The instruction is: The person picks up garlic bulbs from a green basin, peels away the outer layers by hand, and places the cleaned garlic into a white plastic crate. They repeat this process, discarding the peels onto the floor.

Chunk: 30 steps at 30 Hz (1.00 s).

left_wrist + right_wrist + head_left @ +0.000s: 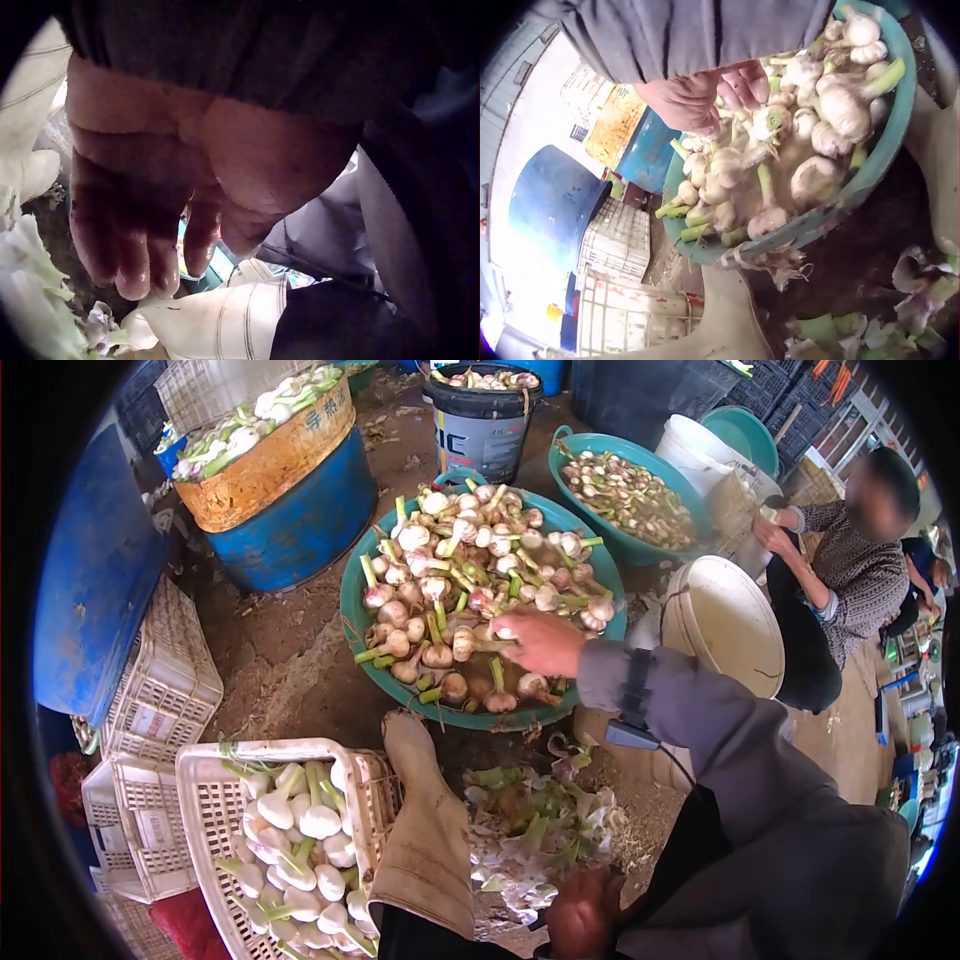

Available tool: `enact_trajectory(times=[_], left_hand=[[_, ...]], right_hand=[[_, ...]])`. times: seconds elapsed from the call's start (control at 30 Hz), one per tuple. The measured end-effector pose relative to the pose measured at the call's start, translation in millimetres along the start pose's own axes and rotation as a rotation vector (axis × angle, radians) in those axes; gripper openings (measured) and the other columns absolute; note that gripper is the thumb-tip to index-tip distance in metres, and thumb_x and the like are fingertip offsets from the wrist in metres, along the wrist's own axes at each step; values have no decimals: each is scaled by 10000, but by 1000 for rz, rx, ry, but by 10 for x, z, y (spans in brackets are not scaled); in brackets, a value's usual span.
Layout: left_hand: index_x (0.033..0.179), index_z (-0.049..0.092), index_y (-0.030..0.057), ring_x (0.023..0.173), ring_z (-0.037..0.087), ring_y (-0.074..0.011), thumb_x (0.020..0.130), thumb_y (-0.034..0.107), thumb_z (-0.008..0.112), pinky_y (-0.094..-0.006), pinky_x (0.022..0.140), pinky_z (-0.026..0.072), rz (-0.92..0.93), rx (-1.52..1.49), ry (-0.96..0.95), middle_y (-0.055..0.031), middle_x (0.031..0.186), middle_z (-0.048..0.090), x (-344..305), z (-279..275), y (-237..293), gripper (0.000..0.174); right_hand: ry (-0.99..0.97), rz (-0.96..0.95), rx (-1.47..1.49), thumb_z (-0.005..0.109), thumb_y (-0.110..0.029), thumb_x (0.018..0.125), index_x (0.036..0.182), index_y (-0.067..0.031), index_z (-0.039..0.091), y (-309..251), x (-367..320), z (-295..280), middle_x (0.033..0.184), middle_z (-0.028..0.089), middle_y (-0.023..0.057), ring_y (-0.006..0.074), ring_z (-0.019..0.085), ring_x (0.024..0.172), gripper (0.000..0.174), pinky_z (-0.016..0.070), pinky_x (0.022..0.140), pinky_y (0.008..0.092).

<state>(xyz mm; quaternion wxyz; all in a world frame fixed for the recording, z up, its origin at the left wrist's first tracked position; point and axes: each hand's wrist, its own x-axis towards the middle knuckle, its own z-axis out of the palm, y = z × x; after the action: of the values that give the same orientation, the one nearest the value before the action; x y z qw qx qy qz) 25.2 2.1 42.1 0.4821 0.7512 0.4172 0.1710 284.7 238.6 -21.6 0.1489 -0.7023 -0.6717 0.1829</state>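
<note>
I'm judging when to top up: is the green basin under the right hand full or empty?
Nearly full: garlic bulbs crowd the green basin almost rim to rim, with some gaps between.

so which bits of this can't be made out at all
- Whether the right hand grips any garlic: fingertips lost among bulbs, head and right wrist views.
- The inside bottom of the round green tub: covered by garlic and murky water, head view.
- The white crate's near end: cut off by the lower edge, head view.
</note>
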Motion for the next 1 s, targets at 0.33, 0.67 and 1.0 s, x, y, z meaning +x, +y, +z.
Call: enact_trajectory(times=[0.33, 0.67, 1.0], left_hand=[[902, 638, 51, 719, 558, -357, 804, 139, 632, -428, 609, 455, -27, -79, -6, -155, 769, 579, 56, 47, -120, 132], [878, 618, 38, 738, 566, -361, 810, 118, 610, -436, 623, 458, 109, -88, 18, -166, 810, 591, -104, -32, -50, 105], [965, 635, 9, 810, 647, -255, 822, 125, 641, -318, 719, 506, -63, -232, 200, -157, 890, 640, -78, 178, -177, 184]], right_hand=[[77, -229, -326, 634, -36, 629, 1104, -100, 535, -8, 462, 753, 1111, 487, 123, 294, 498, 1030, 489, 431, 796, 380], [1, 445, -203, 606, -285, 756, 1180, 14, 459, 574, -244, -242, 1057, 596, 229, 368, 587, 971, 539, 460, 838, 414], [-510, 390, 741, 417, -452, 941, 903, -60, 576, 208, -927, -322, 645, 584, 52, 98, 522, 419, 425, 386, 363, 235]])
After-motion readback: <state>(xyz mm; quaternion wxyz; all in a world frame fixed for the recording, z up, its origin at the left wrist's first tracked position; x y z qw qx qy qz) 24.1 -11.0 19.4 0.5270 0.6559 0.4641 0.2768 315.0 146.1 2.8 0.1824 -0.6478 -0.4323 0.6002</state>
